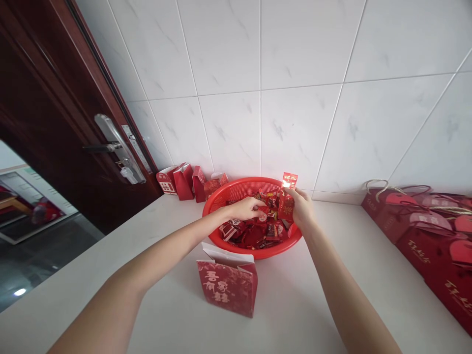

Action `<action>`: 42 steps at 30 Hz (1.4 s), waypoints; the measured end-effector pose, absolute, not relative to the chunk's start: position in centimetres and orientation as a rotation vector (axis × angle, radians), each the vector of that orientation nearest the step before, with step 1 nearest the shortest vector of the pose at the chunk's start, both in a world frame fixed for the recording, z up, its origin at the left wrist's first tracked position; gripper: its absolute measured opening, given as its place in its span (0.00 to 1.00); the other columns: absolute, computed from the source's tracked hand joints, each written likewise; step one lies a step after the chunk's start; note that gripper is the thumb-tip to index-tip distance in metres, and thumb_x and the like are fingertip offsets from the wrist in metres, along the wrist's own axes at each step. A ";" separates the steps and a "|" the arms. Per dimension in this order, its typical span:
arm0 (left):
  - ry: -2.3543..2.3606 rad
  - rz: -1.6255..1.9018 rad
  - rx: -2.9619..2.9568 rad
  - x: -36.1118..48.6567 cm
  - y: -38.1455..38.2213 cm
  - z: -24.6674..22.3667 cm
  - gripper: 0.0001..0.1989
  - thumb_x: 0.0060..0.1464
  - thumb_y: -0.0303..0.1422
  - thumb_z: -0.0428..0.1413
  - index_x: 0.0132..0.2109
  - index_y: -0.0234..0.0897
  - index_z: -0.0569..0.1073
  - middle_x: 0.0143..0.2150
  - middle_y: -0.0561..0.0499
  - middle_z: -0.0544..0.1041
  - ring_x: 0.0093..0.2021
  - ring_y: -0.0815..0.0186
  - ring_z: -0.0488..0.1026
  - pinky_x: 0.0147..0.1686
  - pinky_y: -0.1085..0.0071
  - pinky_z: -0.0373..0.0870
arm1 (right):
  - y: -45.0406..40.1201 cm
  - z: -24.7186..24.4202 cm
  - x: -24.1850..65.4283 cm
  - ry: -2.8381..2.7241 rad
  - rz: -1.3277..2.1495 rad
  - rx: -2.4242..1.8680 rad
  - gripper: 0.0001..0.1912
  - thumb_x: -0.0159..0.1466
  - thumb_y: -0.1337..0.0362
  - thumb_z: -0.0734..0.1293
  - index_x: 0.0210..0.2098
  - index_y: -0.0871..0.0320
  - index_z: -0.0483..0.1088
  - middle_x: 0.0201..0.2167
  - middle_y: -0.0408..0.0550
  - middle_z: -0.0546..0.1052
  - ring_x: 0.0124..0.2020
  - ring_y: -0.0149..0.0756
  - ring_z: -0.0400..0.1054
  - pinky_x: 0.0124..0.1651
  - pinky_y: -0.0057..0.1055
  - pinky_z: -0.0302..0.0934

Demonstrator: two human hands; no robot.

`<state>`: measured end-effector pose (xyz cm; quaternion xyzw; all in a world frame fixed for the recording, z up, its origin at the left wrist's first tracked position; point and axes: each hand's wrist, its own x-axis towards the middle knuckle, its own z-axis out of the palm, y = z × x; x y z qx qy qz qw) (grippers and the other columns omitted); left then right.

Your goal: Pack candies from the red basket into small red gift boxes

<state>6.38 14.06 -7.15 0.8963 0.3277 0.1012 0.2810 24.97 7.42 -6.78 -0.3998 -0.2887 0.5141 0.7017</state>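
Right hand (304, 210) above counter (295, 300), tiled wall (295, 128)

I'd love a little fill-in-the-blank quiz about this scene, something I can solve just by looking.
1. The ____ hand holds up a shiny red packet at the edge of the red basket.
2. In front of the basket, the top of the paper box is ____.
3. A bunch of ____ hangs from the dark door.

Missing words: right; open; keys.
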 end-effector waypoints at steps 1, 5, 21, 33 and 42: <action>0.878 0.271 2.406 6.4 14.0 -7.1 0.13 0.58 0.38 0.59 0.43 0.33 0.81 0.35 0.49 0.82 0.34 0.63 0.75 0.36 0.72 0.67 | 7.4 -6.8 24.9 -0.643 1.146 -0.890 0.09 0.46 0.61 0.76 0.24 0.55 0.74 0.18 0.43 0.77 0.24 0.42 0.77 0.28 0.33 0.72; 0.866 0.188 2.440 6.7 13.8 -6.7 0.10 0.55 0.34 0.59 0.39 0.33 0.82 0.30 0.52 0.80 0.30 0.66 0.71 0.33 0.74 0.64 | 7.4 -6.7 24.9 -0.631 1.150 -0.892 0.09 0.46 0.61 0.75 0.25 0.55 0.74 0.19 0.43 0.78 0.26 0.43 0.78 0.27 0.33 0.71; 0.505 0.004 2.799 8.0 12.2 -7.4 0.19 0.53 0.37 0.65 0.52 0.39 0.82 0.53 0.42 0.81 0.48 0.54 0.78 0.50 0.64 0.72 | 7.9 -7.5 25.3 -0.581 1.079 -0.876 0.10 0.45 0.61 0.76 0.25 0.56 0.74 0.21 0.43 0.80 0.23 0.38 0.76 0.26 0.30 0.69; 0.492 -0.225 2.894 9.8 12.7 -7.4 0.05 0.52 0.36 0.65 0.36 0.41 0.84 0.55 0.48 0.77 0.49 0.57 0.77 0.47 0.68 0.70 | 7.9 -7.5 25.3 -0.551 1.037 -0.895 0.07 0.46 0.63 0.73 0.24 0.55 0.72 0.20 0.42 0.79 0.22 0.37 0.74 0.24 0.30 0.67; 0.751 -0.103 2.963 8.9 13.7 -6.9 0.13 0.51 0.25 0.61 0.44 0.40 0.83 0.51 0.46 0.80 0.52 0.55 0.76 0.54 0.64 0.68 | 8.0 -7.5 25.3 -0.546 1.040 -0.887 0.09 0.44 0.64 0.74 0.22 0.55 0.70 0.18 0.40 0.77 0.19 0.33 0.69 0.23 0.27 0.65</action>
